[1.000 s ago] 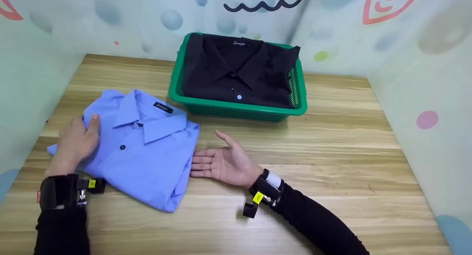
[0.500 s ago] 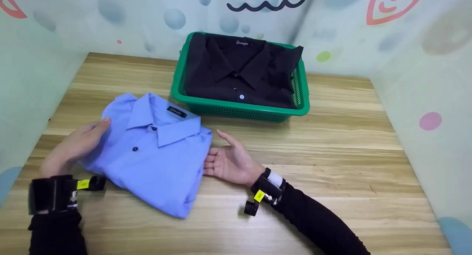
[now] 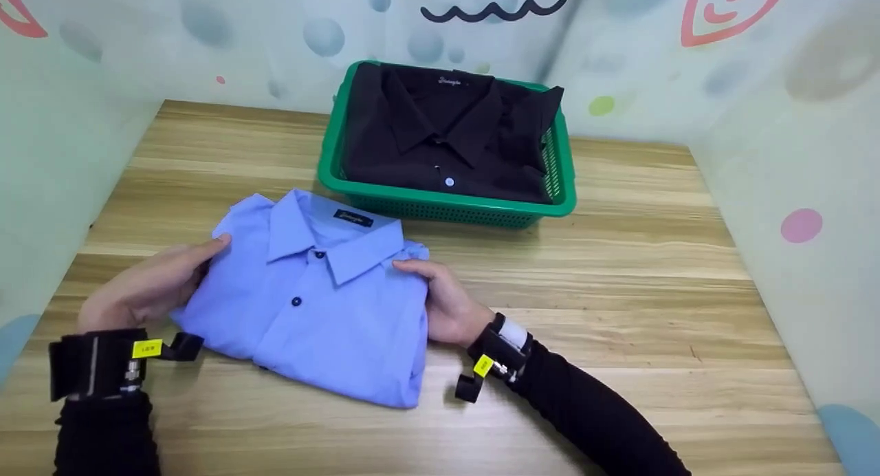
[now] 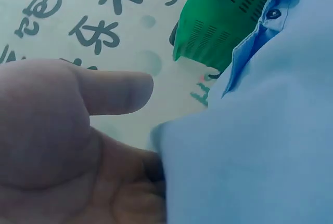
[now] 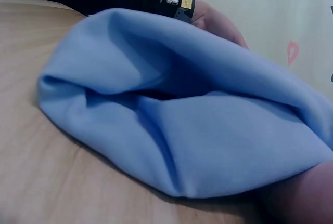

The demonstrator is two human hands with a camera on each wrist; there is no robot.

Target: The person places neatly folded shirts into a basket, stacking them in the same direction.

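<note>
A folded light-blue dress shirt (image 3: 330, 325) with dark buttons and a black neck label is held between both hands, collar toward the basket. My left hand (image 3: 151, 283) holds its left side, the thumb at the edge and the other fingers hidden behind the cloth. In the left wrist view, the thumb (image 4: 122, 93) stretches out beside the shirt's corner. My right hand (image 3: 450, 300) grips the opposite side, thumb on top near the collar and fingers underneath. The right wrist view looks into the shirt's open side folds (image 5: 182, 94).
Behind the blue shirt, a green plastic basket (image 3: 447, 204) stands at the back of the wood-grain table (image 3: 653, 290). Folded inside it lies a black shirt (image 3: 385, 159) with a pale button. Patterned walls (image 3: 619, 49) enclose the table at the back and sides.
The blue shirt has shifted right and turned straighter toward the basket, with my left hand following it. My right hand, earlier palm-up at its edge, now has the thumb over the cloth.
</note>
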